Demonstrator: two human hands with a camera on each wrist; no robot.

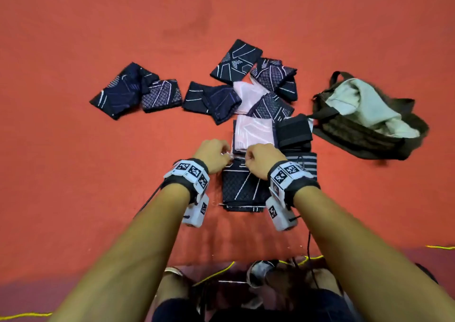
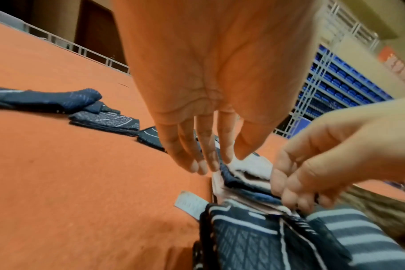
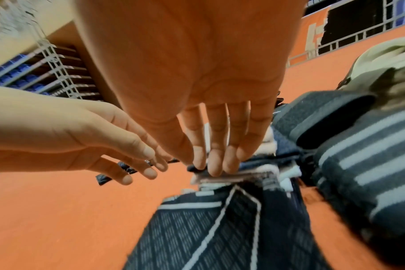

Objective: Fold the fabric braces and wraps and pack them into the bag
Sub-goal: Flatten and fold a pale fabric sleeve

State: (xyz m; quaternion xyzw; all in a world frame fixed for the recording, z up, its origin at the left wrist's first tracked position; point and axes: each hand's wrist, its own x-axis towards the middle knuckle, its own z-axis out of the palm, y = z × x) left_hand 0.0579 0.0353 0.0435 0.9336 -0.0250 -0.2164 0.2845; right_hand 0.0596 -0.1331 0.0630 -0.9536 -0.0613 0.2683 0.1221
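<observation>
Head view: both hands, left hand (image 1: 213,154) and right hand (image 1: 260,158), are pinching the far edge of the dark patterned brace (image 1: 242,188) lying just below their grip on the orange floor (image 1: 73,174); bag (image 1: 364,129) is sitting to the right.

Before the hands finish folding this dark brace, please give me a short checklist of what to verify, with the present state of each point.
1. Both hands at the far edge of the dark patterned brace: ok, left hand, right hand.
2. Layers aligned there: not ok, edges stagger.
3. Grip firm: cannot tell.
4. Bag open: ok, pale cloth inside.
5. Striped wrap clear of the brace: cannot tell.
</observation>
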